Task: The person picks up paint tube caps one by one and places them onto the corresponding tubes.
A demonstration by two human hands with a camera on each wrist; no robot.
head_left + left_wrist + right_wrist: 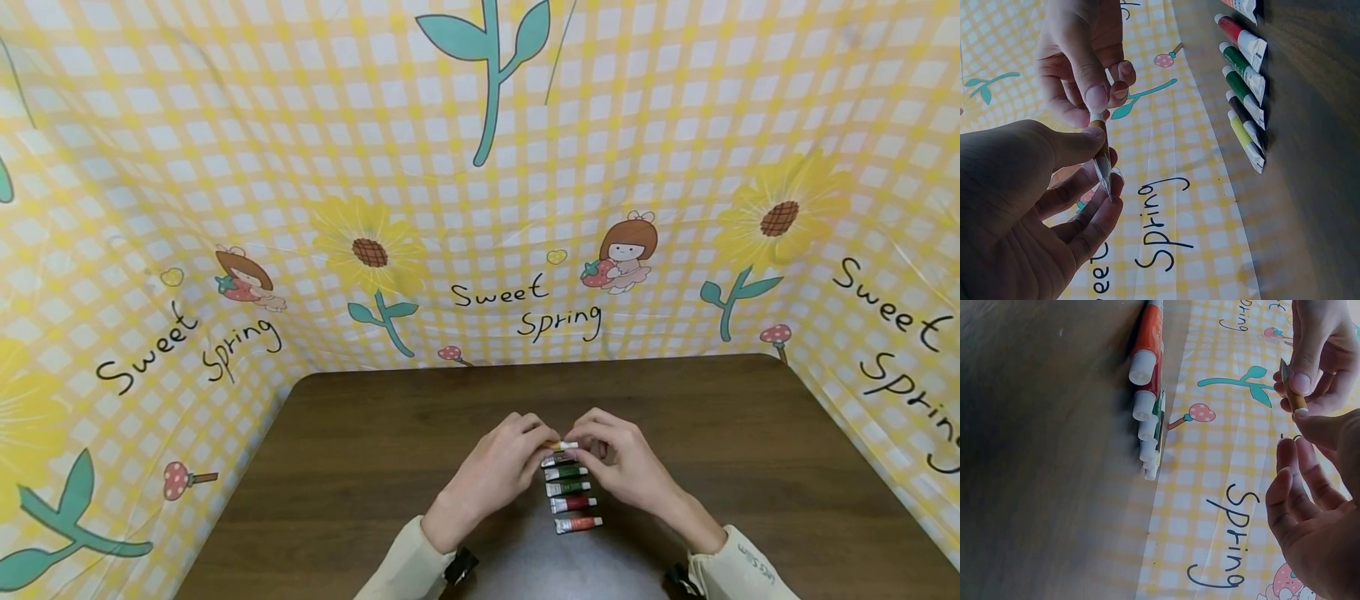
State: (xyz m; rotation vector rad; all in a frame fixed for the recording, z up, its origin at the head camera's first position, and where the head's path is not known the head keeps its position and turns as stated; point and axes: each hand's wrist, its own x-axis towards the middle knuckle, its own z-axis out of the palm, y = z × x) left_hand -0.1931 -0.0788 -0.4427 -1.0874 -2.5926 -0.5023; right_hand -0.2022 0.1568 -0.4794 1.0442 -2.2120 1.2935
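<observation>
A small ochre paint tube [1101, 147] with a white cap is held up between the two hands. My left hand [495, 467] pinches its body between thumb and fingers, the crimped end pointing away from the cap. At the white cap, the thumb and a fingertip of my right hand [633, 467] grip the tube's other end. Just below the hands lies a row of tubes: black [1244, 111], dark green [566, 473], green [566, 489], red [572, 504] and orange [576, 525]. A yellow tube [1246, 142] ends the row beside the black one.
The brown wooden table [360, 450] carries the row near its middle, caps toward the right. A yellow checked cloth [480, 208] with printed flowers and lettering hangs behind the table and along both sides.
</observation>
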